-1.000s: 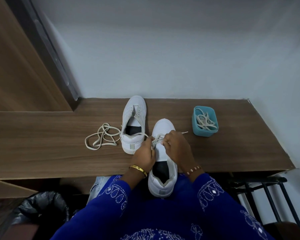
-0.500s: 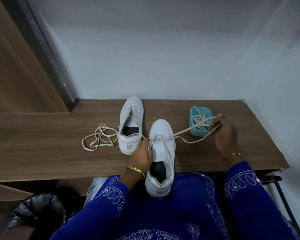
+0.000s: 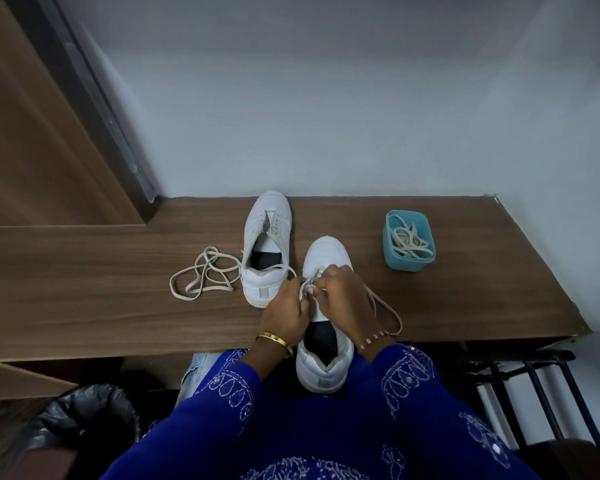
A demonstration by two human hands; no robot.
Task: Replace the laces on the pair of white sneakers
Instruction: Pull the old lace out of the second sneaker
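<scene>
Near sneaker (image 3: 326,344): on the counter (image 3: 84,289) edge, heel overhanging toward the person, both hands at its eyelets.
Left hand (image 3: 284,317) and right hand (image 3: 343,299) each pinch the lace (image 3: 388,313) over the tongue, fingers curled; a slack loop trails right of the shoe. Far sneaker (image 3: 265,247) stands just left and behind, unlaced. Loose lace (image 3: 205,275) lies beside it on the left. Blue tub (image 3: 409,240) holding more laces sits well right.

Two sneakers (image 3: 266,247) on the surface (image 3: 84,289); loose lace (image 3: 205,275) at left, container (image 3: 408,241) of laces at right.
</scene>
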